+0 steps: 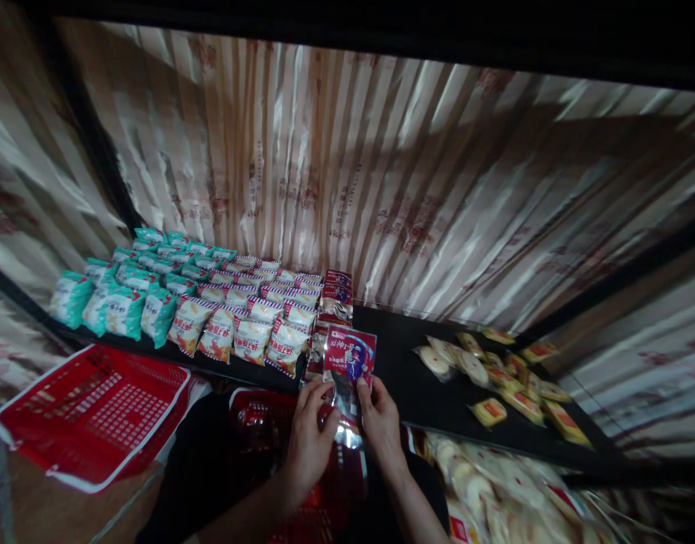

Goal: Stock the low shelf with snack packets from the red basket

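Note:
A flat red snack packet (341, 347) with a dark blue picture is held upright between my two hands, over the shelf's front edge. My right hand (381, 419) pinches its lower right side, thumb on the front. On the lower left my left hand (312, 429) is closed at a shiny foil part (344, 399); I cannot tell whether this belongs to the same packet or a second one. Behind them a column of similar dark red packets (338, 285) stands on the black shelf (390, 336).
Rows of white-and-orange snack bags (251, 340) and teal bags (125, 311) fill the shelf's left. Yellow packets (514, 400) and pale round packaged pieces (435, 363) lie scattered right. Red baskets (115, 412) sit below left and between my legs. Bagged goods (495, 483) lie below right.

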Available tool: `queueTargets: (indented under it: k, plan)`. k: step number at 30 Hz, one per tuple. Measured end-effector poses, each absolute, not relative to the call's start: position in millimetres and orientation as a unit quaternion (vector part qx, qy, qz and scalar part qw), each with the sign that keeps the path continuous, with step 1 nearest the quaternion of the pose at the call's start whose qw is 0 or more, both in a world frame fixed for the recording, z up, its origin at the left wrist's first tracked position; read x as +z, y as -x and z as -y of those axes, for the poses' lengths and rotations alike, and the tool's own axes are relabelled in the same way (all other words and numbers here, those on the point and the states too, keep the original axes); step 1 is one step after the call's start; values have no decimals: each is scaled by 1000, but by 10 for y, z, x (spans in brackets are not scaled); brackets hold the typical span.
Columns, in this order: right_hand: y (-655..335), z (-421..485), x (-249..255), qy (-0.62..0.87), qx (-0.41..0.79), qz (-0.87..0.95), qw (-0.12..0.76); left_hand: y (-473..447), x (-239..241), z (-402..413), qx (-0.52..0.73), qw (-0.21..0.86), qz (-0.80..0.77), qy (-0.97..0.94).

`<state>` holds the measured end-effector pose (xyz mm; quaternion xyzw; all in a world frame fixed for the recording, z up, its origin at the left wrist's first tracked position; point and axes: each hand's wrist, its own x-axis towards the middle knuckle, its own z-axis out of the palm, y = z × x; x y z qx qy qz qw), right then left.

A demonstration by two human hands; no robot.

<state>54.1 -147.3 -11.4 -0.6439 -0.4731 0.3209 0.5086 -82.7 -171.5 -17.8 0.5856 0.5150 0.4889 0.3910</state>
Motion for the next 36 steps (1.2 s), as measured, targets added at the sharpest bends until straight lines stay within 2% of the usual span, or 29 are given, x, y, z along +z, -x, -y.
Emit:
queueTargets:
  k: [8, 14, 22, 28, 36]
  plan:
    - [-673, 763, -30, 682, 198, 492, 503, 632, -136, 1166, 498, 265, -492, -663]
    - [-666, 573, 33, 698, 191, 485, 491, 649, -221, 1022, 488, 231, -456, -708]
    - [-680, 1150, -193, 672, 336, 449, 483, 836, -441, 1594, 472, 326, -503, -647]
    - [-652, 1608, -332, 682, 409, 395, 461, 1057, -614, 2072, 430, 366, -476, -674]
    - [-533, 1608, -99, 610, 512, 306, 521, 1110, -234, 1947, 472, 377, -500, -621]
